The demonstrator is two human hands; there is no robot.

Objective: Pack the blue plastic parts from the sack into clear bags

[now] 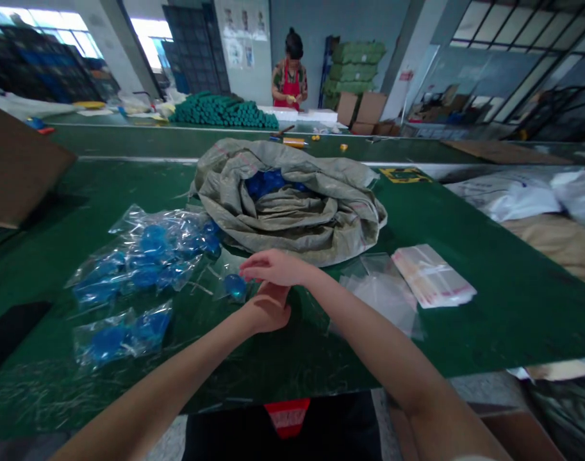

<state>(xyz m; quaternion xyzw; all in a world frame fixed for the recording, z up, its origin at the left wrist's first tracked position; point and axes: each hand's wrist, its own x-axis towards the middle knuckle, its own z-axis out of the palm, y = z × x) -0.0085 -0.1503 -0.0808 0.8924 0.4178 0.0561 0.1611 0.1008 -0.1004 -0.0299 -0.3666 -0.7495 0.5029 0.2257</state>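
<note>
The right hand point(277, 267) lay over the left hand point(268, 310), and the two were pressed close together near the front edge of the green desk point(513, 320). You could not tell if either hand was holding something. The right fingers point(247, 272) were just beside a round blue ball in a clear bag point(234, 287), and nothing stood between them. To the left was a heap of blue things in clear bags point(148, 256), and one more bag of blue things point(123, 336) lay nearer the front edge. Behind the hands sat a big gray woven sack point(292, 211), with more blue things point(266, 184) inside its open top. To the right lay a loose clear bag point(383, 294) and a stack of flat bags with red edges point(431, 275). Past the far edge of the desk, a person in a red apron point(289, 83) stood by a long pile of green rolls point(222, 110).
</note>
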